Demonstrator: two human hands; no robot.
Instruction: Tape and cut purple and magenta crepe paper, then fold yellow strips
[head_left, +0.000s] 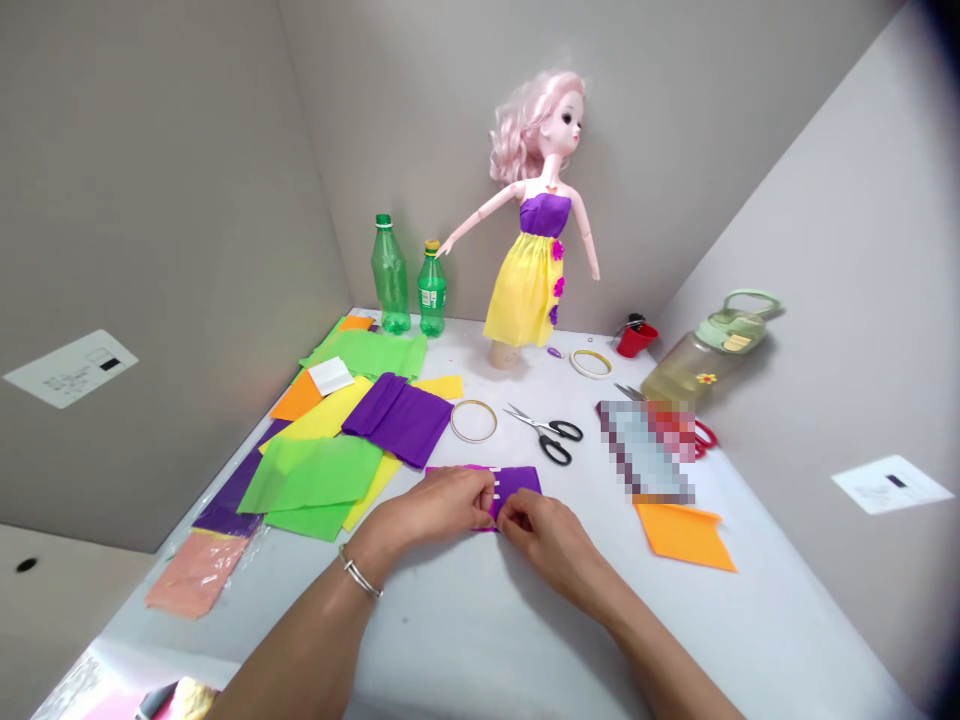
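Observation:
Near the middle of the table, a piece of purple crepe paper [523, 478] lies flat beside a magenta piece [444, 469], mostly hidden under my left hand. Short white strips [496, 483] show where the two colours meet. My left hand [459, 498], with a silver bangle on its wrist, is closed with its fingertips pinched at the magenta side. Just to the right, my right hand [541, 527] has its fingers pinched at the purple paper's near edge. The fingertips nearly meet, and what lies between them is partly hidden. Black-handled scissors [551, 430] lie beyond the hands, blades apart.
A pink-haired doll [525, 290] in a purple and yellow dress stands at the back. Green bottles [390, 280] stand left of it; coloured paper sheets [315, 475] cover the left side. Right are a tilted water bottle [679, 365], a roll of tape [591, 364] and orange paper [686, 535].

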